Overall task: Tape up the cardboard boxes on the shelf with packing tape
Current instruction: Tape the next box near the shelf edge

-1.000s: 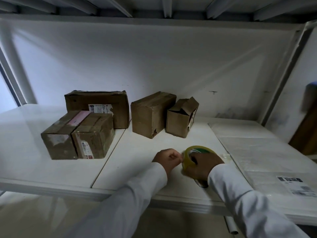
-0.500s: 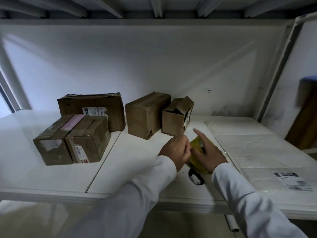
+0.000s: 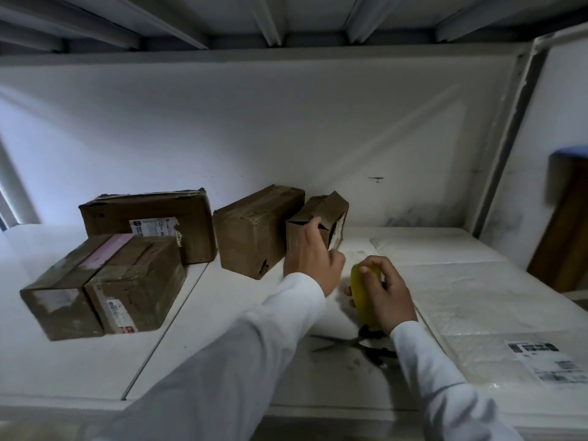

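The white shelf (image 3: 95,370) fills the view, running under a ribbed metal deck above, and on its right side lie flat white padded mailers (image 3: 471,300), the nearest one carrying a printed shipping label (image 3: 545,361). At the back left sits the biggest cardboard box (image 3: 149,214), a white label on its front face, and just in front of it, toward the shelf edge, a taped box with a pink strip (image 3: 101,288) across its top. Right of those, the middle box (image 3: 254,227) stands angled, a torn spot at its lower corner, and touching its right side is the small open-flapped box (image 3: 321,214), its top flaps standing up and not taped. The left hand (image 3: 310,256), sleeve in white, reaches to that small box with the index finger up against its front edge and the other fingers curled loosely; whether they actually grip the cardboard I cannot tell. The right hand (image 3: 386,292) is just beside it and a little nearer the camera, fingers and thumb wrapped round the yellow roll of packing tape (image 3: 362,291), held on edge above the shelf. Below that wrist, black-handled scissors (image 3: 356,343) lie flat on the shelf, blades pointing left.
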### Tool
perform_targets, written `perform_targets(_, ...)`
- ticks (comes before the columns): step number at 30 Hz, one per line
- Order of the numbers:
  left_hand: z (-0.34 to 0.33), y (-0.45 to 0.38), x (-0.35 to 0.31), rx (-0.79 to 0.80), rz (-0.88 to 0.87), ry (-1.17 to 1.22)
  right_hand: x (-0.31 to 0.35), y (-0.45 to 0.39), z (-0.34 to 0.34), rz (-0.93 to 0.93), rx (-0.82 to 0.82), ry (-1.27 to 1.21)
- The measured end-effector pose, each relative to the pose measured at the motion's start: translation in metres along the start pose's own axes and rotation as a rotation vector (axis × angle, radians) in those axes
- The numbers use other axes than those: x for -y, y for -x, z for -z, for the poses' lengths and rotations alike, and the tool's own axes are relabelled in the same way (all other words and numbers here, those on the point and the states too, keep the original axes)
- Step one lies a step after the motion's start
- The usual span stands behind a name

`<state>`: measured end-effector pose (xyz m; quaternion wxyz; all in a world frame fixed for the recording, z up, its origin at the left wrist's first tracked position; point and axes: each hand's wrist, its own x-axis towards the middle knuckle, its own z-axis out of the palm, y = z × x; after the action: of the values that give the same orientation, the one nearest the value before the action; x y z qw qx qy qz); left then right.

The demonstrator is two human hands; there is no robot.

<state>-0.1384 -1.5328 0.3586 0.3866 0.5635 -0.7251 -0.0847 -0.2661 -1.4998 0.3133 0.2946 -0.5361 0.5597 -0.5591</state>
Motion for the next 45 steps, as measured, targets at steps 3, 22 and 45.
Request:
perform_targets(3,-0.013,-0.031,0.007,0.018,0.0,-0.296,-0.003,-0.003,-0.002,0.007,0.047,0.055)
perform_targets(22,-0.023,-0.092,0.045,0.21,0.139,-0.25,-0.026,0.017,-0.007,0.068,-0.106,0.099)
perform_targets(45,0.179,0.028,0.091,0.26,0.125,-0.137,0.031,0.023,-0.024,-0.183,-0.087,0.012)
